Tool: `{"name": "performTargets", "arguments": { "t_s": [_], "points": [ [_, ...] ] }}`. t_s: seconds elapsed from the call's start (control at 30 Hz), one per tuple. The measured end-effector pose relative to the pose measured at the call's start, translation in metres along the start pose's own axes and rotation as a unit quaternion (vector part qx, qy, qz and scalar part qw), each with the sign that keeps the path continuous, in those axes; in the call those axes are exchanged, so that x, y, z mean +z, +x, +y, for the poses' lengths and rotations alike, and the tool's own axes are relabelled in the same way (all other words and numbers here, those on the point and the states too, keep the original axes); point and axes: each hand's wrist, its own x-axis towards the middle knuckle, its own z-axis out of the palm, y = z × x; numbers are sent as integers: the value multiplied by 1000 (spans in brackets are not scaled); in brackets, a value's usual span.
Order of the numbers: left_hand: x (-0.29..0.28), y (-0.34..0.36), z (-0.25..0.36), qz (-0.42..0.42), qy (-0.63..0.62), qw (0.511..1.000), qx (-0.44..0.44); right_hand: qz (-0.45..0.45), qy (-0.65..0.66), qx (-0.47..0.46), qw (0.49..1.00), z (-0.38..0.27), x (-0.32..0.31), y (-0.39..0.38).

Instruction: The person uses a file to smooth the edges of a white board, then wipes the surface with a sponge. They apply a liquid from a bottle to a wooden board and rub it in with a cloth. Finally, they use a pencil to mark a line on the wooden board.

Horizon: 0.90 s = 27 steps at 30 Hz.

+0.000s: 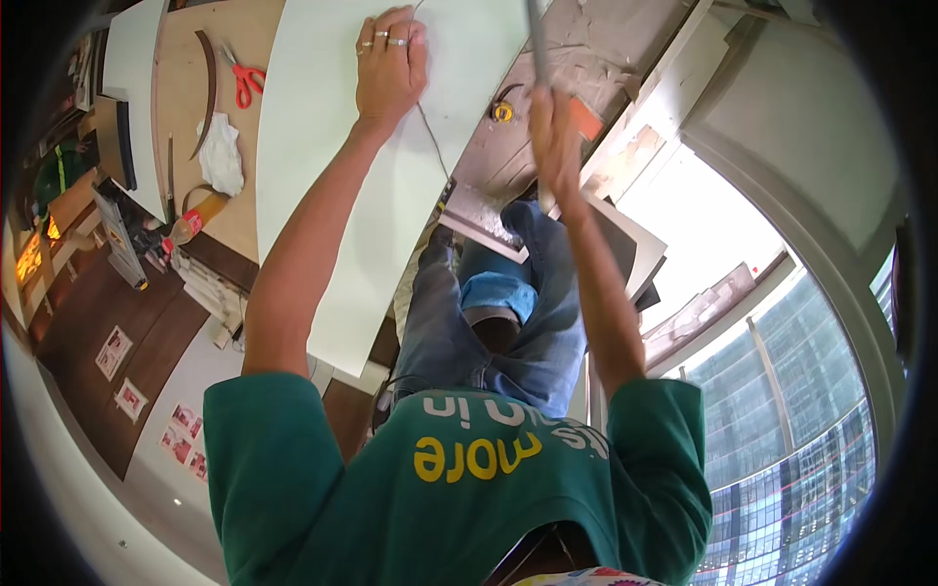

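My left hand [391,68] rests on a large white board [337,244], its fingers curled and closed. A thin dark cord-like line [432,137] comes out from under this hand and crosses the board to its right edge. Whether the fingers grip the line is hidden. To the right of the board, my right hand [555,142] is wrapped around a long, slim grey tool [537,39]. The tool points away from me and is blurred; a pale end shows below the hand. Its exact kind cannot be made out.
Left of the board, a wooden surface [181,78] bears red-handled scissors [246,86], a curved dark strip [207,98], a white cloth [222,156] and a bottle [186,229]. A yellow tape measure [503,111] and an orange piece [586,118] lie right. Large windows [782,410] stand right.
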Motion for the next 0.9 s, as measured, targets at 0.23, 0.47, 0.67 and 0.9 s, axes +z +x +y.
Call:
{"name": "performTargets", "arguments": {
  "t_s": [0.23,0.47,0.67,0.9],
  "points": [
    [-1,-7,-5,30,-14,999,-13,-106,-134,139,975,-16,20,-118],
    [-2,-6,-9,86,-95,992,5,-7,-140,-13,990,-15,15,-24],
    [6,-8,-35,16,-116,993,-2,-6,-150,9,989,-6,33,-83],
    [-17,-63,-16,37,-218,972,84,-96,43,65,992,-17,28,-129]
  ]
}}
